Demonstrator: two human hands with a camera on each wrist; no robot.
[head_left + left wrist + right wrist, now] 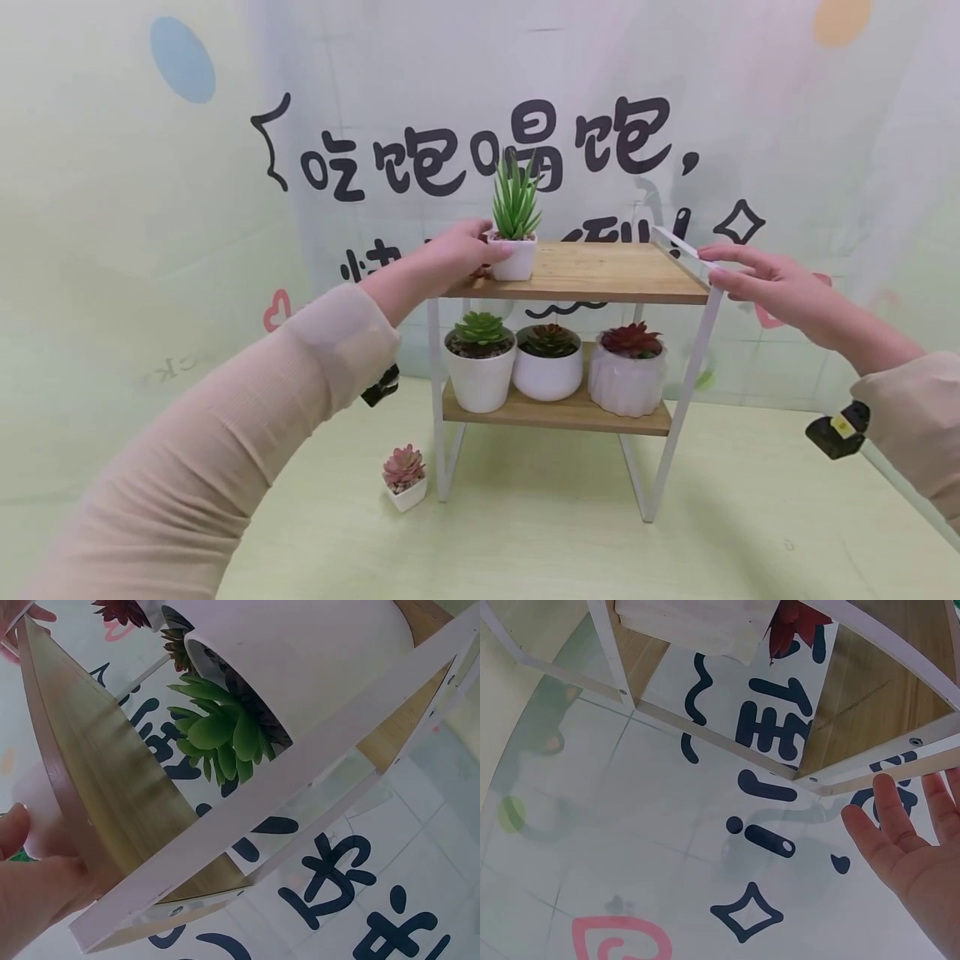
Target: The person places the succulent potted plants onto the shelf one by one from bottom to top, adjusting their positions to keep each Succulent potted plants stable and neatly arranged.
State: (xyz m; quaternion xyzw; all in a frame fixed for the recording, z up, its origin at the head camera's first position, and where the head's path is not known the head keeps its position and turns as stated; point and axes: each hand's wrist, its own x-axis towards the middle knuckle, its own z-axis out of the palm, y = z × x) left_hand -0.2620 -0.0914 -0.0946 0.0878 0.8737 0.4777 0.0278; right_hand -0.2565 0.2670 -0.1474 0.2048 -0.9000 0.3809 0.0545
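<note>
A small square white pot with a spiky green artificial plant (515,212) stands at the left end of the wooden top shelf (600,268). My left hand (453,252) grips this pot from the left, thumb across its front. On the other side, my right hand (783,285) rests its extended fingers on the white metal side rail (681,247) of the two-tier rack. Below, the lower shelf (555,416) bears a green succulent (481,375) in a white pot, a brownish succulent (548,371) in a round pot, and a red succulent (628,379) in a ribbed pot.
A pink succulent in a small white pot (407,493) sits on the pale table (525,533), left of the rack's front leg (441,467). Close behind the rack hangs a printed backdrop (480,75) with large dark characters.
</note>
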